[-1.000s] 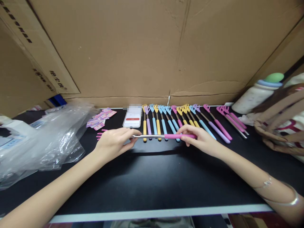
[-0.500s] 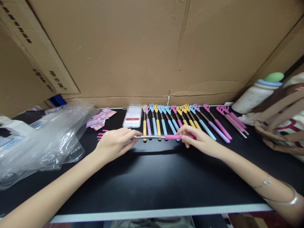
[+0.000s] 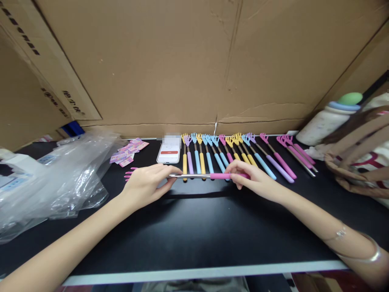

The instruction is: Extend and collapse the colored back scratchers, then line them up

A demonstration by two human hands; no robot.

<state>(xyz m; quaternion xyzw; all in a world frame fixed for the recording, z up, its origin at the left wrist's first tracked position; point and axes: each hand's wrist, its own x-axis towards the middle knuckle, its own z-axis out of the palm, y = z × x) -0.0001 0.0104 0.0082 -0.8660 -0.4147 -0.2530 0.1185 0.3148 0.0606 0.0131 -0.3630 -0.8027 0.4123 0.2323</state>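
Observation:
Between my two hands a pink back scratcher (image 3: 219,176) is held level above the black table, its metal rod pulled out. My left hand (image 3: 148,180) is closed around the claw end; pink prongs poke out on its far left side. The fingers of my right hand (image 3: 247,174) pinch the pink handle near its end. Behind it lies a row of back scratchers (image 3: 208,158) in yellow, purple, blue and pink, claws toward the cardboard wall. At the row's right end are several pink pieces (image 3: 299,156), some with bare metal ends.
A phone (image 3: 168,152) and small printed cards (image 3: 129,152) lie left of the row. Clear plastic bags (image 3: 67,178) cover the table's left side. A white bottle (image 3: 326,123) and a fabric bag (image 3: 361,154) stand at right. Cardboard (image 3: 158,61) walls the back.
Almost nothing differs. Both hands keep the same grip on the pink back scratcher, and the left hand has shifted only very slightly.

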